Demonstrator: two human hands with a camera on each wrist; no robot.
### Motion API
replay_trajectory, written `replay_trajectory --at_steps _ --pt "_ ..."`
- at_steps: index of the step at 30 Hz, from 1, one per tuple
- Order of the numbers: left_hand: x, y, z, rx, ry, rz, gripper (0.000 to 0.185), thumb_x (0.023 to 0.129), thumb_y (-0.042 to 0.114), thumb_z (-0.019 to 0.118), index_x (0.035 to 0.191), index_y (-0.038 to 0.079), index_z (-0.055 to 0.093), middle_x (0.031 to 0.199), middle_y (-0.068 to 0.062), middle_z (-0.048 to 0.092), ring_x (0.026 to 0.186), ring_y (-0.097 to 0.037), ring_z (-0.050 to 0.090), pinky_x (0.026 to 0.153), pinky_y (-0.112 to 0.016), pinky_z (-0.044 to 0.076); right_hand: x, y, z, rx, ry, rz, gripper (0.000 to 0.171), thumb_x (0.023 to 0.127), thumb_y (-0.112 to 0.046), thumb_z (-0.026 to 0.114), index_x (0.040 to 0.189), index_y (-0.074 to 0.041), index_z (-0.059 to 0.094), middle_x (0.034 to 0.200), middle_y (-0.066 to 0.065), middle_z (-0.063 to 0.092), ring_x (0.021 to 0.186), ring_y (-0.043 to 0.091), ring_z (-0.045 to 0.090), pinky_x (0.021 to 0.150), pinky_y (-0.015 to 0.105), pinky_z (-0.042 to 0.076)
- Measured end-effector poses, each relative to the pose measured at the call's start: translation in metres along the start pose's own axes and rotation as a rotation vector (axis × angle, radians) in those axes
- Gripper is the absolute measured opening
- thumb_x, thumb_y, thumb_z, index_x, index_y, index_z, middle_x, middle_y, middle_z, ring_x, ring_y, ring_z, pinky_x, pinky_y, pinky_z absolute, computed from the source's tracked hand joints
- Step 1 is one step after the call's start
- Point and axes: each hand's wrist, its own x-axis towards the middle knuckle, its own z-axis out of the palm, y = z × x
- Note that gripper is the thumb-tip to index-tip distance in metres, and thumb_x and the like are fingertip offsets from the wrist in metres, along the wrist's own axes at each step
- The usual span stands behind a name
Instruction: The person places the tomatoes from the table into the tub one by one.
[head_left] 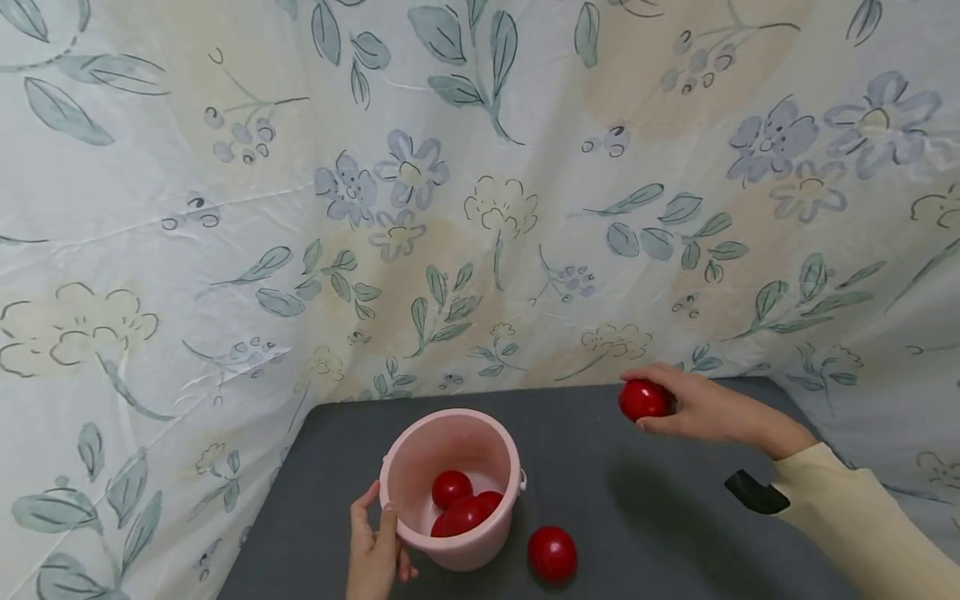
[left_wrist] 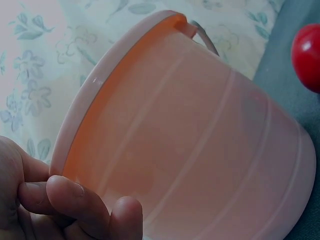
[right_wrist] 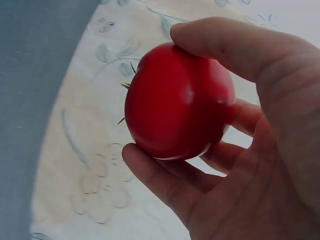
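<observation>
A glossy red tomato (right_wrist: 179, 102), smooth with a small green stem stub, is gripped in the right hand (head_left: 705, 408), fingers (right_wrist: 220, 42) curled round it, held above the far right of the grey desk (head_left: 645, 508). The pink plastic bucket (head_left: 450, 483) is steadied by the left hand (head_left: 375, 550), fingers (left_wrist: 75, 197) wrapped on its wall. Three tomatoes in bucket (head_left: 461, 504) are counted; one loose tomato (head_left: 552, 553) is left beside it. Roughly past halfway, judged. Floral sheet (head_left: 375, 208) is draped behind.

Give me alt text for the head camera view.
A right hand holds a red tomato above a grey table, while the left hand grips a pink bucket containing tomatoes. Another tomato lies beside it.
</observation>
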Motion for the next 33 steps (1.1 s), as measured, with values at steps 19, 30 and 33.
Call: replay_trajectory --at_steps 19,30,33 --pt "0.001 -0.001 -0.002 0.003 -0.015 0.018 0.052 0.11 0.022 0.035 0.155 0.01 0.011 0.049 -0.003 0.048 0.037 -0.012 0.048 0.049 -0.031 0.053 0.02 -0.039 -0.042 -0.106 0.082 -0.061 0.071 0.086 -0.025 0.081 0.146 -0.01 0.045 0.135 0.012 0.056 0.111 0.028 0.058 0.076 0.026 0.058" --pt "0.004 -0.001 -0.002 -0.003 -0.012 0.027 0.05 0.11 0.02 0.034 0.154 0.01 0.013 0.049 -0.002 0.047 0.037 -0.01 0.047 0.048 -0.03 0.053 0.034 -0.049 -0.03 -0.075 0.057 -0.133 0.068 0.086 -0.025 0.081 0.143 -0.008 0.048 0.135 0.011 0.056 0.11 0.026 0.056 0.075 0.027 0.057" --pt "0.004 -0.001 -0.002 -0.003 -0.007 0.024 0.049 0.11 0.02 0.034 0.153 0.01 0.014 0.048 -0.002 0.047 0.037 -0.01 0.047 0.048 -0.03 0.053 0.04 -0.054 -0.024 -0.069 0.047 -0.14 0.07 0.085 -0.025 0.082 0.144 -0.008 0.048 0.136 0.012 0.056 0.112 0.027 0.056 0.076 0.027 0.058"
